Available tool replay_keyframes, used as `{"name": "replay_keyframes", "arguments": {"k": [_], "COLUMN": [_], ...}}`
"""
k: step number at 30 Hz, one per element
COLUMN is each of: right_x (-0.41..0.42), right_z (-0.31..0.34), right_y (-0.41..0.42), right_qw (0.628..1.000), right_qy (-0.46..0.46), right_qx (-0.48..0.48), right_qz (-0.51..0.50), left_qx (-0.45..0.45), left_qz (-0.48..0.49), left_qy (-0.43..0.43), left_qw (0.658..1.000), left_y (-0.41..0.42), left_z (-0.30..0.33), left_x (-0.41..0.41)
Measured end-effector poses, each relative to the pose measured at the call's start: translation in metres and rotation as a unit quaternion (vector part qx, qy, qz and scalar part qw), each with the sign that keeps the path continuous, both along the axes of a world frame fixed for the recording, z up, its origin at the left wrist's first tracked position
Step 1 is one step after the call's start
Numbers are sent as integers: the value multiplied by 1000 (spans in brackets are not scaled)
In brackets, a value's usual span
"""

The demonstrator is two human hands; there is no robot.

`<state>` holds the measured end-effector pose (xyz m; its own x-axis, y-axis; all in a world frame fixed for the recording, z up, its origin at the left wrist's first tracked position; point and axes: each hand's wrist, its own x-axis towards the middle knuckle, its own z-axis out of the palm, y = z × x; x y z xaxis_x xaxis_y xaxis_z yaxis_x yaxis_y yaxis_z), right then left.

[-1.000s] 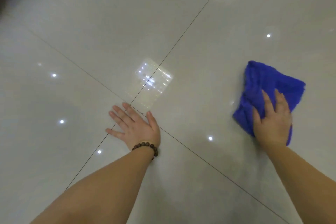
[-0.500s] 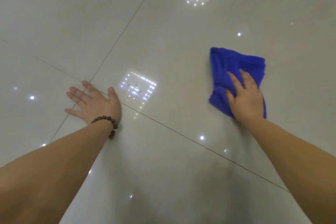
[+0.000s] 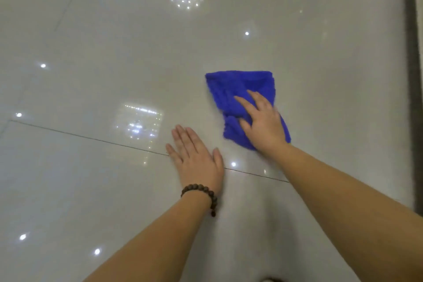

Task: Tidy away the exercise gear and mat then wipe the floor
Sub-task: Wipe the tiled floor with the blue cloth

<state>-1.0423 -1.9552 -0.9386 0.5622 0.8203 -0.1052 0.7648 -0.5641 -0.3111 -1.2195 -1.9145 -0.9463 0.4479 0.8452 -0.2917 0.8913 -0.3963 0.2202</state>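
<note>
The crumpled blue cloth (image 3: 238,98) lies on the glossy pale floor (image 3: 114,52), right of centre, its long axis running from the far left corner back toward the near right; no label or writing shows on it. The right hand (image 3: 263,121) presses it with straight, spread fingers. Just beside it, the left hand (image 3: 196,158), a beaded bracelet (image 3: 201,192) at its wrist, rests flat across a tile seam (image 3: 91,138).

no readable text, no labels, no brands, no numbers, no signs anywhere

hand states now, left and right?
Left hand: open, flat on the floor.
Right hand: open, straight fingers pressing the blue cloth.
</note>
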Motion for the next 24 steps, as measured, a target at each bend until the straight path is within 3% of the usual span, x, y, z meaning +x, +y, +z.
{"name": "replay_keyframes", "arguments": {"k": [3,5,7,9,13,16,19,22,24], "right_x": [94,124,117,85,-17,-54,-14,49,76], "right_z": [2,17,21,15,3,10,8,3,11], "right_y": [-108,-164,-173,-147,-74,-62,-119,-216,-252], "right_qw": [969,900,841,863,977,999,996,967,924], "right_qy": [-18,26,56,30,-20,-1,3,-50,-18], "right_qx": [-48,-83,-100,-84,-28,-31,-31,-74,-89], "right_qz": [-242,-427,-529,-497,-213,-32,-79,-239,-372], "left_qx": [6,8,14,13,5,1,15,-1,0], "left_qz": [-109,-140,-142,-148,-156,-156,-161,-158,-158], "left_qy": [-18,3,29,34,30,19,23,43,44], "left_qw": [994,990,989,988,987,988,987,987,986], "left_y": [-29,-39,-41,-40,-38,-38,-38,-39,-39], "left_z": [-3,-9,-12,-11,-9,-6,-4,-1,0], "left_x": [12,13,12,11,11,11,11,12,13]}}
